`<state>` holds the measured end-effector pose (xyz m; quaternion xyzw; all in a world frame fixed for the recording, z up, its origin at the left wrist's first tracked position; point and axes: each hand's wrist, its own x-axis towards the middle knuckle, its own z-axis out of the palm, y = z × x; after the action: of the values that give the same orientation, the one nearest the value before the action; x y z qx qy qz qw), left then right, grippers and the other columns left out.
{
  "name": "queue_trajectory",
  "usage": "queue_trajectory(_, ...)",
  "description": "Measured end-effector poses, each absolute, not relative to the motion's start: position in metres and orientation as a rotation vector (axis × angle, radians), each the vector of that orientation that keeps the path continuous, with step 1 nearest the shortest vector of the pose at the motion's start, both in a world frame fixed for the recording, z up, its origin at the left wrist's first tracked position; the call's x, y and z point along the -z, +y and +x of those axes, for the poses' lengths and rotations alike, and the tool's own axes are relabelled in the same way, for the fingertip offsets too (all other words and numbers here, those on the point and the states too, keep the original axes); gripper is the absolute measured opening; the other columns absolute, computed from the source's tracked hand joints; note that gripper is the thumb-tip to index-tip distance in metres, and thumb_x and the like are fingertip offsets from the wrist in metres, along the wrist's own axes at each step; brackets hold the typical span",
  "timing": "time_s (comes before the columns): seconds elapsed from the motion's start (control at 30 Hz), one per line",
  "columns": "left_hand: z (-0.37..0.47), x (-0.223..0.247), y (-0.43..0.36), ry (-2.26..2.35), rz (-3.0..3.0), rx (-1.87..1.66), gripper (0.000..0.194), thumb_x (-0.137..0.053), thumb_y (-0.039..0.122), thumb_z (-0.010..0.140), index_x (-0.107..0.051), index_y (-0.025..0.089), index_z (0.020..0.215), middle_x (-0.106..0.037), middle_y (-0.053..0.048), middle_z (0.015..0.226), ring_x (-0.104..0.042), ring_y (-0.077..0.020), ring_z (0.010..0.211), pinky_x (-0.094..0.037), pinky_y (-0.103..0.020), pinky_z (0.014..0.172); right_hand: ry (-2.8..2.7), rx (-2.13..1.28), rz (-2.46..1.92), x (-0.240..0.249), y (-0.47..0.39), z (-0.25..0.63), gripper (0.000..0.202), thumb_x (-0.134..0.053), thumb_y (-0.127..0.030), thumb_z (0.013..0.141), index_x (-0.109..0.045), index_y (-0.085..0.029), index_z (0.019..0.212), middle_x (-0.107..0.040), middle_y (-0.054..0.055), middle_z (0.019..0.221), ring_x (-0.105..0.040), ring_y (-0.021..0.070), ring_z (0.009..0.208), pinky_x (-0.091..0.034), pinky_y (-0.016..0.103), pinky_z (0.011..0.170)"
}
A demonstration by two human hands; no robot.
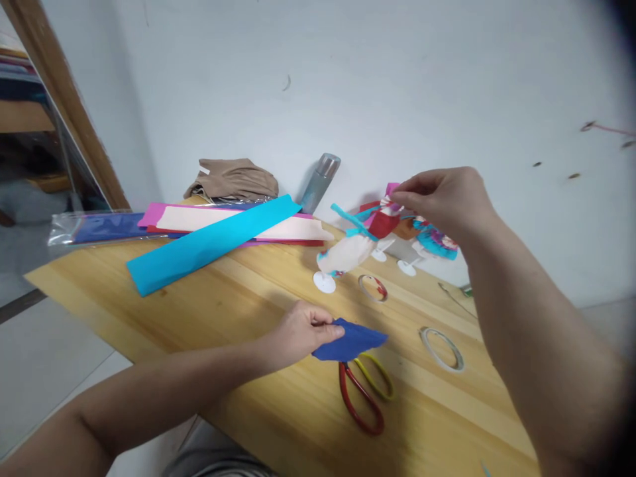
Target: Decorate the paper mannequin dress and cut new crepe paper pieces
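Between the thumb and fingers of my left hand (309, 331) is a dark blue piece of crepe paper (356, 341), held just above the table. Partly under that paper lie scissors (362, 401) with one red and one yellow handle; their blades are hidden. My right hand (442, 195) is raised toward the wall, its fingers pinched at the top of a small paper doll (355, 248). This doll has a cream skirt, a red top and turquoise strips, and it stands tilted on a white round base (324, 282).
Turquoise crepe paper (213, 245) lies across cream, pink and blue sheets at the left. Behind are a brown folded cloth (236, 177) and a grey bottle (320, 182). Tape rolls (442, 349) lie right of the scissors. Another paper doll (434, 240) stands behind my right hand.
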<state>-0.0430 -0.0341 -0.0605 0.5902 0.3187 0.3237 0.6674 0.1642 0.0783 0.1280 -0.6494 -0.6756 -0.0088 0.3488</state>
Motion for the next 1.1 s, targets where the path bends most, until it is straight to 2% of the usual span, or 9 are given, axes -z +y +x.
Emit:
queue_trajectory(0.27,-0.041,0.061,-0.036,0.708,1.365,-0.698,0.048,-0.06,0.055,0.074,-0.036,0.019,0.053,-0.03,0.005,0.053,-0.03,-0.0076,0.054,-0.018,-0.025,0.052,-1.809,0.139,-1.689,-0.131,0.075,0.166,0.011,-0.074,-0.014,0.072,-0.079,-0.011,0.082,-0.068,0.005,0.064,-0.058,0.0132,0.061,-0.046,0.034,0.066)
queue_trajectory(0.67,-0.042,0.066,-0.036,0.67,1.382,-0.713,0.048,-0.061,0.052,0.077,-0.036,0.019,0.053,-0.032,0.006,0.051,-0.029,-0.0069,0.051,-0.019,-0.025,0.051,-1.827,0.216,-1.753,-0.134,0.071,0.155,0.008,-0.075,-0.018,0.077,-0.078,-0.012,0.08,-0.068,0.004,0.066,-0.056,0.0125,0.062,-0.045,0.032,0.067)
queue_trajectory(0.77,-0.042,0.066,-0.035,0.681,1.376,-0.701,0.049,-0.061,0.055,0.076,-0.038,0.019,0.053,-0.034,0.005,0.051,-0.031,-0.0068,0.051,-0.02,-0.024,0.051,-1.804,0.202,-1.762,-0.134,0.07,0.153,0.006,-0.074,-0.019,0.077,-0.076,-0.013,0.077,-0.065,0.003,0.062,-0.054,0.0125,0.06,-0.044,0.032,0.066)
queue_trajectory(0.97,-0.041,0.062,-0.036,0.692,1.36,-0.706,0.048,-0.062,0.054,0.074,-0.038,0.019,0.051,-0.034,0.006,0.05,-0.03,-0.0064,0.05,-0.021,-0.024,0.05,-1.781,0.154,-1.717,-0.128,0.069,0.153,0.016,-0.073,-0.027,0.078,-0.068,-0.016,0.068,-0.059,0.001,0.059,-0.054,0.0149,0.062,-0.039,0.033,0.063)
queue_trajectory(1.1,-0.04,0.064,-0.034,0.689,1.35,-0.695,0.049,-0.063,0.056,0.073,-0.04,0.019,0.051,-0.038,0.004,0.051,-0.034,-0.0069,0.051,-0.023,-0.024,0.05,-1.798,0.177,-1.673,-0.127,0.066,0.15,0.02,-0.07,-0.027,0.078,-0.062,-0.018,0.062,-0.054,-0.001,0.056,-0.049,0.0136,0.059,-0.037,0.032,0.064)
